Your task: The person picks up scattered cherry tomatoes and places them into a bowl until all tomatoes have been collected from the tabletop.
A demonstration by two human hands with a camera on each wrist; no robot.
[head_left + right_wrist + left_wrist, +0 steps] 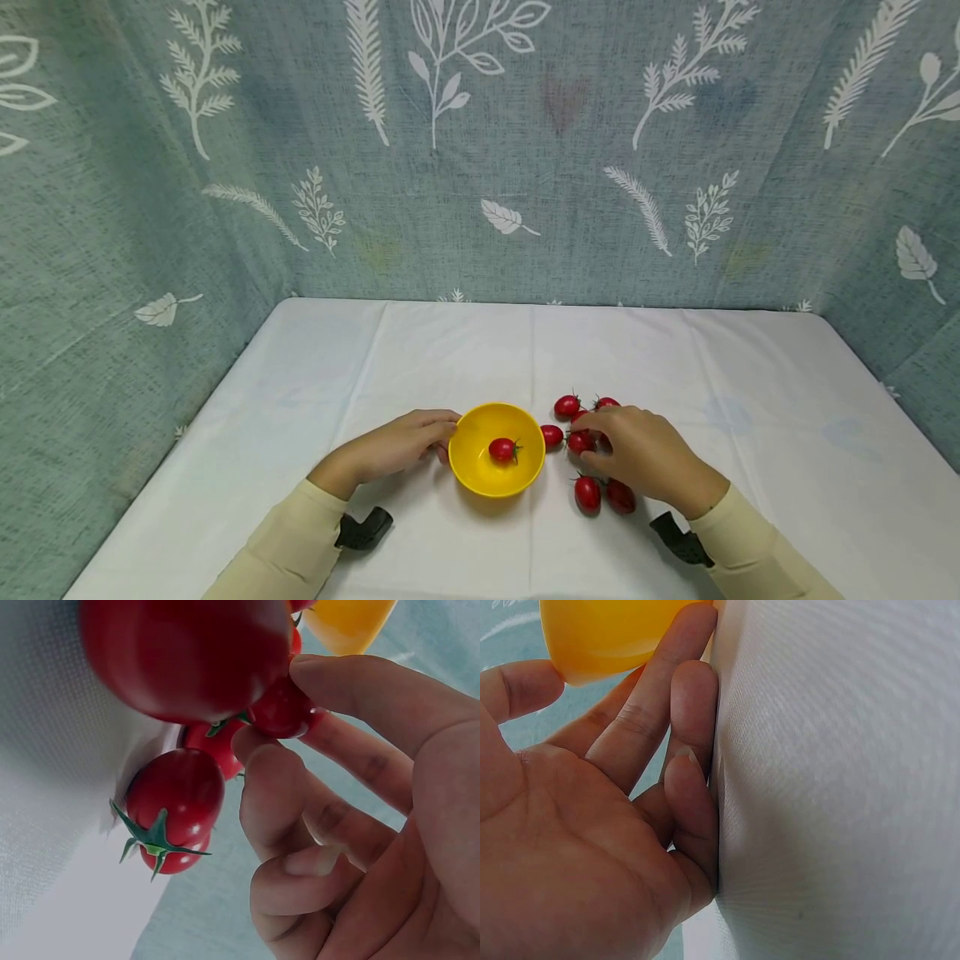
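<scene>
A yellow bowl (465,471) stands on the white cloth with one red cherry tomato (501,450) inside. My left hand (401,442) is at the bowl's left side; in the left wrist view its thumb tip and extended fingers touch the bowl's outer wall (604,645). To the right of the bowl, my right hand (648,454) pinches a cherry tomato (279,712) between thumb and index finger, low among the others. Several more cherry tomatoes lie around that hand, such as one with a green calyx (180,791). The hand partly covers some of them.
Two cherry tomatoes lie nearest me, one of them on the left (587,495). Another tomato (567,407) lies at the back of the group. A white cloth (300,375) covers the table, and a leaf-patterned grey-green curtain (555,192) hangs behind and at both sides.
</scene>
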